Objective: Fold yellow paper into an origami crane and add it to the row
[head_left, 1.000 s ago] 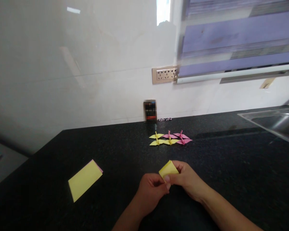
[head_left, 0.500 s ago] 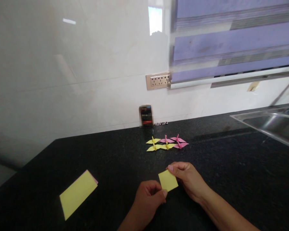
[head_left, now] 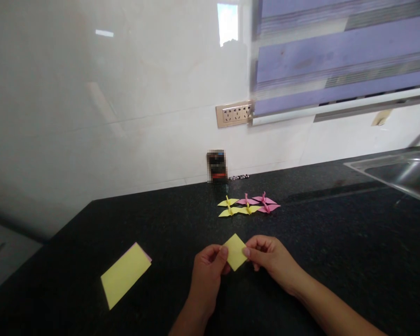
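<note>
A small folded yellow paper square [head_left: 234, 251] stands on one corner like a diamond, just above the black countertop [head_left: 336, 242]. My left hand [head_left: 206, 273] pinches its left corner with thumb and fingers closed. My right hand [head_left: 268, 259] pinches its right corner the same way. Behind them, three folded paper cranes [head_left: 248, 206] lie in a row, yellow at the left, pink and yellow in the middle, pink at the right.
A folded yellow paper rectangle [head_left: 125, 274] with a pink edge lies at the front left. A small dark box [head_left: 217, 166] and a strip of beads [head_left: 239, 177] sit at the white wall. A steel sink [head_left: 402, 172] is at the right, a socket strip [head_left: 234, 114] above.
The yellow square has been turned from a tilted rectangle to a diamond. My left hand rose from under its lower corner to grip its left corner; my right hand holds the right corner.
</note>
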The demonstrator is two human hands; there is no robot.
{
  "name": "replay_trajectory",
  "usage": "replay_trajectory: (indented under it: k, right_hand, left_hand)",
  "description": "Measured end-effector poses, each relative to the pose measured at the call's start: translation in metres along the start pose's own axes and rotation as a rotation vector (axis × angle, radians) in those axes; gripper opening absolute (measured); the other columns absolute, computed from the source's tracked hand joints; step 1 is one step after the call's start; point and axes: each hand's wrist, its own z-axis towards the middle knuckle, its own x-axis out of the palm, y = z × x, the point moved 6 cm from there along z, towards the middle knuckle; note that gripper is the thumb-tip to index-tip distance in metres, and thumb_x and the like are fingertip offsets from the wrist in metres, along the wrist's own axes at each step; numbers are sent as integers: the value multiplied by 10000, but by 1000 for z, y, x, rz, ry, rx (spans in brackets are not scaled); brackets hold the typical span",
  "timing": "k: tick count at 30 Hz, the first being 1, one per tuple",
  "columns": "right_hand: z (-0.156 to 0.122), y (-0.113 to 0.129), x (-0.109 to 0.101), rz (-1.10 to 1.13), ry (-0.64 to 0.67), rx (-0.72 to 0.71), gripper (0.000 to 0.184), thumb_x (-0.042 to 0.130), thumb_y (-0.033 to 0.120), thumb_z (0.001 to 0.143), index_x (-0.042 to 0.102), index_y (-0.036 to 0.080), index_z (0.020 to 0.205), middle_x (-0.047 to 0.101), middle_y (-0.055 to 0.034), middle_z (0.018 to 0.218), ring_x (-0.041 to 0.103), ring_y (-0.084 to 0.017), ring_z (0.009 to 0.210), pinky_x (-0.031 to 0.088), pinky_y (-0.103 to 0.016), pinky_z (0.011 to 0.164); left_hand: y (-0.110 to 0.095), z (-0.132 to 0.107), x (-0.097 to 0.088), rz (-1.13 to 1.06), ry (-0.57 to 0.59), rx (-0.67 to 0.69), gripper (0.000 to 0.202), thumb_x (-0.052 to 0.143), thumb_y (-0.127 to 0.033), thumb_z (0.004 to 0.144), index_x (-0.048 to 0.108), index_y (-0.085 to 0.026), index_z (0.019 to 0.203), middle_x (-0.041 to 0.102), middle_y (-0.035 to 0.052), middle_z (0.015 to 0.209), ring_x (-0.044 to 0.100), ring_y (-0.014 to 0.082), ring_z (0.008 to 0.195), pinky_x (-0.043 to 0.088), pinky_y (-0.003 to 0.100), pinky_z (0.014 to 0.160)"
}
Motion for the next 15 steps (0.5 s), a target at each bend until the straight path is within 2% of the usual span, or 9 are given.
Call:
replay_trajectory:
  k: [5,7,10,15]
  right_hand:
    - [1,2,-6,62,-87,-38,220,608,337,678,579,146,781,525,30,585,436,-63,467,353,-181,430]
    - [0,-1,-2,76,-54,-10,232,638,328,648,561,155,782,516,39,584,437,-64,471,356,-175,423]
    - [-1,-5,5,-6,34,36,200,646,313,637,546,148,685,516,38,570,433,-63,473,348,-168,417]
    - [-1,0,0,-107,-38,-22,146,551,294,729,542,150,708,473,45,545,407,-63,467,358,-172,426]
  left_hand:
    - [5,-4,8,-28,84,-52,238,574,-311,702,590,-85,630,530,3,508,441,66,466,332,189,475]
    - [10,-4,9,-135,71,-103,204,582,-297,698,594,-93,705,567,16,581,492,79,517,376,199,520]
    - [14,-5,9,-234,41,-148,205,598,-274,687,572,-118,816,606,36,706,547,103,601,415,227,584]
    - [10,-7,16,-61,120,-136,237,627,-243,655,581,-100,838,615,57,715,539,105,578,398,208,541]
